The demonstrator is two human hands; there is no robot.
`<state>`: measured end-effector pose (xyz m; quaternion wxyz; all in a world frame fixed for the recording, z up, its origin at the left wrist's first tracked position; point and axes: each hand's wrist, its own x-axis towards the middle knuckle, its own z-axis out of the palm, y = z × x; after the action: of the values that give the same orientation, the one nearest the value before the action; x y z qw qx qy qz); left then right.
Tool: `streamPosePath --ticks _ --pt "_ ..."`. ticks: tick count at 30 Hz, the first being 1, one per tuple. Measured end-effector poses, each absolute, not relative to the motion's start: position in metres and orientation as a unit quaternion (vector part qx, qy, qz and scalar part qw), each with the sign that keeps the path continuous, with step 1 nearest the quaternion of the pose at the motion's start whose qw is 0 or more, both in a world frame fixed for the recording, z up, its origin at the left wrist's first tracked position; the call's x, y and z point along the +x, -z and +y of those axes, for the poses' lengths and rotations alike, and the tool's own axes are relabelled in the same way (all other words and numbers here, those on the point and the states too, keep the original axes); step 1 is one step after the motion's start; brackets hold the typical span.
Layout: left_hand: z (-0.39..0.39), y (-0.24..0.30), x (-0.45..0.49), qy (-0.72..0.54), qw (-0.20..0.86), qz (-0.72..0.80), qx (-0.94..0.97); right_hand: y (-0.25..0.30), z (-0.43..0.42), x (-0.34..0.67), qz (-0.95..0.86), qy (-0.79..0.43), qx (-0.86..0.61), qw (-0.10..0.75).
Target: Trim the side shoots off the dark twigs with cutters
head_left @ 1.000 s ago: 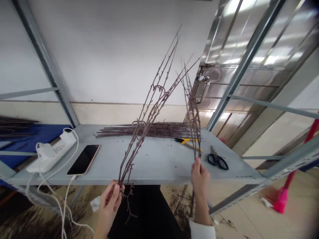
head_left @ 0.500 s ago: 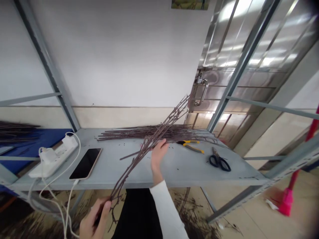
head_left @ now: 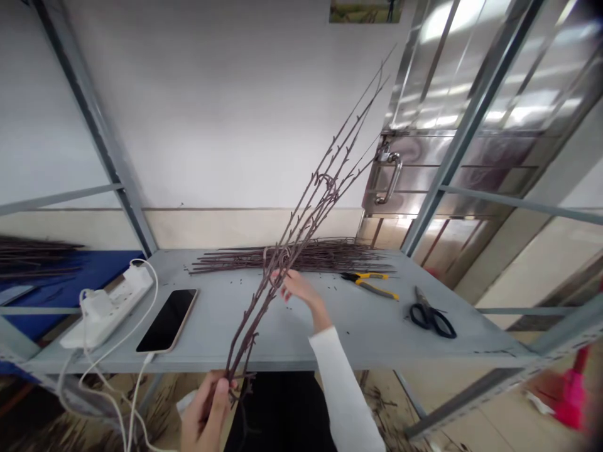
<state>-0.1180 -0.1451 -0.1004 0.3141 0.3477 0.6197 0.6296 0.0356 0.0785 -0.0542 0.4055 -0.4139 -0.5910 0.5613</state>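
Note:
My left hand (head_left: 205, 408) is closed around the bottom end of a bundle of thin dark brown twigs (head_left: 306, 210), below the front edge of a grey metal shelf (head_left: 292, 339). The twigs rise up and to the right, above the shelf. My right hand (head_left: 298, 287), in a white sleeve, reaches over the shelf and touches the bundle partway up; its fingers are bent at the stems. A flat pile of the same twigs (head_left: 301, 256) lies along the back of the shelf.
Yellow-handled pliers (head_left: 370, 282) and black scissors (head_left: 431, 314) lie on the right of the shelf. A black phone (head_left: 167, 312) and a white power strip (head_left: 106, 304) with cables sit on the left. Twig scraps litter the floor. A steel door stands at the right.
The bundle in my left hand has swung from low over the pile back to upright. My right hand drew back slightly from the pile and stays on the stems.

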Motion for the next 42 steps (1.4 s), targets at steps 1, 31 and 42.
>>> streamPosePath --ticks 1,31,42 --pt "-0.138 0.101 -0.116 -0.638 0.345 0.607 0.324 0.060 0.063 0.049 -0.592 -0.568 -0.405 0.404" --pt "0.004 0.025 0.000 -0.517 0.530 0.376 0.557 0.067 -0.046 0.095 -0.659 -0.275 -0.485 0.505" --pt "-0.021 0.030 0.005 -0.666 0.472 0.333 0.472 0.054 -0.051 0.090 -0.606 -0.419 -0.478 0.478"
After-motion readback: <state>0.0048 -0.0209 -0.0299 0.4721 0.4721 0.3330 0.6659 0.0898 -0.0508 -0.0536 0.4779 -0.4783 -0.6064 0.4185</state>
